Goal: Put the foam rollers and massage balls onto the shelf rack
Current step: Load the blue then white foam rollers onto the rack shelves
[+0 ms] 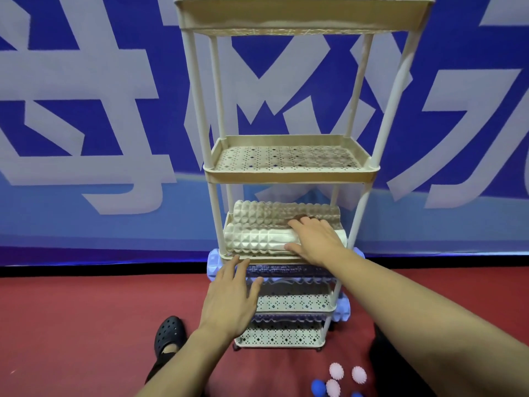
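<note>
A tall cream shelf rack [289, 170] stands against a blue banner. Two white knobbly foam rollers [257, 239] lie side by side on its third tier. My right hand [315, 239] rests flat on the right end of the front white roller, fingers spread over it. On the tier below lies a blue foam roller [283, 272], its ends sticking out past the posts. My left hand [229, 299] hovers open by that roller's left end. Another blue roller [342, 309] lies on a lower tier. Several pink and blue spiky massage balls [336, 371] sit on the floor, bottom right.
The rack's second tier [289, 159] and top tier [300, 12] hold nothing visible. My foot in a black clog [169, 333] stands on the red carpet left of the rack. The blue banner wall is right behind the rack.
</note>
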`<state>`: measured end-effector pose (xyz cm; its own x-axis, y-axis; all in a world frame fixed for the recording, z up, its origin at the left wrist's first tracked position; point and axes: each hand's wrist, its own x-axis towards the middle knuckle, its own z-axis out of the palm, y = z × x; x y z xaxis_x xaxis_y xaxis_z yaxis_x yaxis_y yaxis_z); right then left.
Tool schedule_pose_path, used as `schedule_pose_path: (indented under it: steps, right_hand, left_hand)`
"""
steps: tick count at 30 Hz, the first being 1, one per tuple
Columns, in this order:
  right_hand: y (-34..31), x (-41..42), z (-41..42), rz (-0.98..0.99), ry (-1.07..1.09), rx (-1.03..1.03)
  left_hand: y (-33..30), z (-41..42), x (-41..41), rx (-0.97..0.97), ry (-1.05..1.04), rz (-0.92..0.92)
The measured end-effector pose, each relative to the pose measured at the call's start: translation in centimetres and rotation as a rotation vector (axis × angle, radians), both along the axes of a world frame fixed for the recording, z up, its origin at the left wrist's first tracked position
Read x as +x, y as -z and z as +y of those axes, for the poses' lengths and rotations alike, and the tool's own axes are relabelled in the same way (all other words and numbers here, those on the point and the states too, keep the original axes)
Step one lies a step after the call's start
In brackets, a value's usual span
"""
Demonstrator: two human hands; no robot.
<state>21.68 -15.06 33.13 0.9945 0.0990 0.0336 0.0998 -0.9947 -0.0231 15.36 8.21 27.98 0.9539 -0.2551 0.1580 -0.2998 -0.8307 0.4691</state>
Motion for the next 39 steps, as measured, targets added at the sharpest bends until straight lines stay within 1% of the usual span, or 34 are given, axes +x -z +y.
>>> schedule_pose_path:
  steps: [3,5,7,10,12,17,20,23,25,28,31,33,34,37,39]
  right_hand:
    - [-0.1,-3.3,-2.6,-0.118,-0.04,0.102]
    - [0.5,-6.3,-5.2,-0.162,-0.045,0.117]
    - [1.8,-9.9,-8.7,-0.166,-0.007,0.108]
    - [4.8,-15.9,-14.7,-0.11,0.1,0.083]
    - [7.1,-20.5,-19.0,-0.034,0.19,0.067]
    - [13.1,-30.4,-26.6,0.107,0.413,0.123]
    - [17.6,-36.6,-30.3,0.216,0.578,0.171]
    - [22.0,-41.2,-32.7,0.319,0.724,0.238]
    - [25.1,-43.5,-33.8,0.39,0.844,0.332]
    - [29.3,-45.1,-35.0,0.46,1.072,0.508]
    - [33.3,-45.0,-35.8,0.46,1.298,0.719]
    - [35.6,-44.7,-36.1,0.44,1.462,0.875]
    - [36.7,-44.7,-35.9,0.413,1.547,0.918]
    - [39.5,-45.5,-34.9,0.324,1.84,0.887]
    - [41.5,-46.7,-34.4,0.275,2.0,0.955]
  left_hand:
    - [-0.5,-1.9,-0.9,-0.003,0.033,-0.01]
    - [-0.4,-4.2,-1.8,-0.004,0.084,-0.002]
    - [0.0,-7.5,-2.9,-0.001,0.143,0.014]
    - [1.2,-13.6,-5.4,0.023,0.275,0.039]
    - [2.5,-18.6,-7.8,0.032,0.379,0.054]
    - [6.5,-29.3,-13.8,0.084,0.572,0.154]
    - [8.9,-35.1,-18.0,0.138,0.666,0.228]
    - [11.6,-39.7,-20.9,0.172,0.711,0.313]
    - [13.2,-42.3,-22.2,0.188,0.723,0.416]
    - [15.5,-45.1,-23.1,0.137,0.707,0.575]
    - [16.7,-46.6,-23.3,0.105,0.666,0.67]
    - [16.8,-47.5,-23.1,0.106,0.644,0.686]
    - [16.7,-47.8,-23.0,0.104,0.641,0.678]
    - [16.3,-48.5,-23.2,0.098,0.675,0.619]
    - [16.3,-48.7,-23.6,0.103,0.689,0.595]
